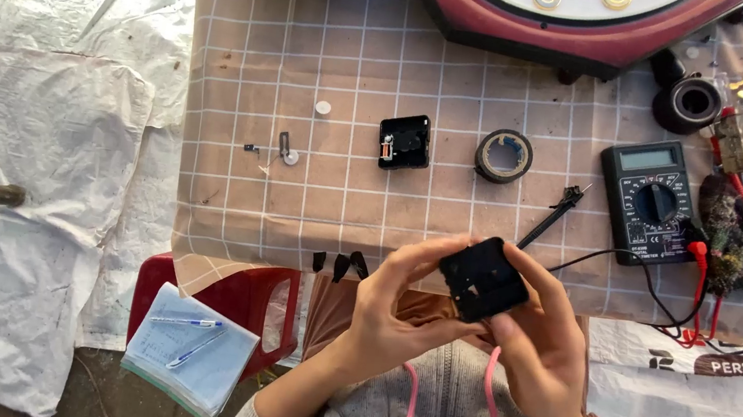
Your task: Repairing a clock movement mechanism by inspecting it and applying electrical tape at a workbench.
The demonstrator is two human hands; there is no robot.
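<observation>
1. Holding the black module [483, 279] in both hands, above the near edge of the checked mat [242, 105], close to our chest.
2. Left hand [390, 321]: fingers curled around the module's left side, thumb and forefinger closed on its edge. Right hand [545, 341]: fingers wrapped over the right and lower side, thumb on top. Both are closed on it; neither is flat or spread.
3. On the mat ahead: a second, opened module [404, 141], a tape roll [504, 155], a small white disc [323, 107], tiny metal bits [287, 150], a probe [552, 215] and the multimeter [651, 199] with its leads. The clock [550, 12] lies at the far edge.
4. Three small black pieces [340, 264] lie at the mat's near edge, just left of our left hand.
5. Risk, as we judge it: the module is held over our lap, not over the mat, so any loose part dropping out would fall into clothing or onto the floor.
6. Risk: a wrist brushing the near edge could knock the black pieces off.
7. Risk: the meter leads trail near our right hand; a snag could drag the meter.
</observation>
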